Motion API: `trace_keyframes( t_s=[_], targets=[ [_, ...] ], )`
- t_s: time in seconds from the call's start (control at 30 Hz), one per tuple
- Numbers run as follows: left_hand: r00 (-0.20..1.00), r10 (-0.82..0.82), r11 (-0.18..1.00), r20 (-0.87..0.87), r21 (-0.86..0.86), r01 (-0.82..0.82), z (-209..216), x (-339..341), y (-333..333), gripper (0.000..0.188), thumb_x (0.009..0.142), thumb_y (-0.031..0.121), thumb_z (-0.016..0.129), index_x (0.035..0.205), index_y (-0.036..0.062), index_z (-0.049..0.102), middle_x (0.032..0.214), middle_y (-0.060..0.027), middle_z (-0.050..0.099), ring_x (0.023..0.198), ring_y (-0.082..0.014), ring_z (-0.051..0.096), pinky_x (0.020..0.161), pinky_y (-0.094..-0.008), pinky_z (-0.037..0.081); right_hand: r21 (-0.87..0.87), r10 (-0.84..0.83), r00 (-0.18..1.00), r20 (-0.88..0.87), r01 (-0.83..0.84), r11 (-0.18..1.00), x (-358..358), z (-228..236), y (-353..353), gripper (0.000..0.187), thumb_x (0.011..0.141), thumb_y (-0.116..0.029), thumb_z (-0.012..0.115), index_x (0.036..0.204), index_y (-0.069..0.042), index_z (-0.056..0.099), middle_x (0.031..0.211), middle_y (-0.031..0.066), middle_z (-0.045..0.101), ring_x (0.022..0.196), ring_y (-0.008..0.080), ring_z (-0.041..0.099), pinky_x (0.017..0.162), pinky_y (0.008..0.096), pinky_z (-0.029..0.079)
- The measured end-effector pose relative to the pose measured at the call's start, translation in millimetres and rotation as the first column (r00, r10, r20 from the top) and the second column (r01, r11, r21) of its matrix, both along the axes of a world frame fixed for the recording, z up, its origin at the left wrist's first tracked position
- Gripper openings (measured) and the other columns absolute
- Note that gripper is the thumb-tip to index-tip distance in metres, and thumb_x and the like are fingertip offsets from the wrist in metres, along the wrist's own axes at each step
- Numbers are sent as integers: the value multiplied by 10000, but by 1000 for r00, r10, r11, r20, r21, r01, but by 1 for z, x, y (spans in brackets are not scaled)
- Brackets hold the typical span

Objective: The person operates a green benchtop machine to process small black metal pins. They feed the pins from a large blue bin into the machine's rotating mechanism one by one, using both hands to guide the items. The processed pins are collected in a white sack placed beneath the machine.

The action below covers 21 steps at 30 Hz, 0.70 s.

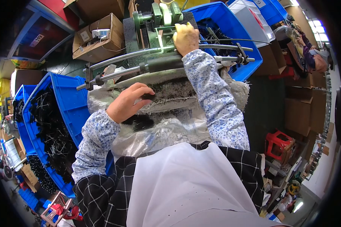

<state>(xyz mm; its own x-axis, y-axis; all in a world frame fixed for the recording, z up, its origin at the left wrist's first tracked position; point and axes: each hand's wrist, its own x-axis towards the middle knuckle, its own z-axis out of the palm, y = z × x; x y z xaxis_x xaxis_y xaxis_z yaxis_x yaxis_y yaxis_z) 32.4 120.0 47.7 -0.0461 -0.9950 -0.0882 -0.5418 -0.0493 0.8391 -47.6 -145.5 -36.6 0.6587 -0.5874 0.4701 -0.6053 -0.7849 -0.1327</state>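
Note:
My left hand [129, 101] hovers over a dusty grey-white sack [178, 126] draped in front of me. Its thumb and forefinger close around a small black bristle brush [149, 96], which is blurred. Farther forward, my right hand [186, 38] rests with curled fingers at the green-grey metal machine [165, 32]; what its fingers grip is hidden. Two metal rods [121, 72] run across the machine's near side, with a dark roller-like sleeve [165, 63] on the nearer one. Black residue [142, 122] marks the sack below my left hand.
Blue bins [70, 102] full of black wire-stemmed brushes [51, 128] stand at the left. Another blue bin [250, 62] stands right of the machine. A cardboard box [98, 38] sits far left, a red stool [278, 145] at the right. Another person [316, 58] works far right.

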Motion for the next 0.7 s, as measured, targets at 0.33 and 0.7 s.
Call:
trace_keyframes(
  t_s=[0.33, 0.7],
  targets=[
    [992, 115, 983, 54, -148, -106, 9, 12, 10, 299, 792, -18, 590, 1083, 42, 556, 1063, -118, 564, 1005, -263, 556, 867, -334, 436, 1, -36, 999, -17, 36, 999, -35, 0, -32, 217, 750, -199, 588, 942, -117, 648, 878, 54, 655, 952, 246, 576, 768, 432, 419],
    [990, 138, 978, 10, -161, -135, 6, 13, -9, 254, 754, -56, 604, 991, 25, 565, 1090, -108, 599, 1022, -237, 587, 887, -317, 449, 277, -37, 940, -340, 138, 951, -55, 39, -90, 258, 845, -203, 495, 1055, -243, 638, 971, 90, 650, 908, 279, 626, 797, 399, 498]
  ],
)
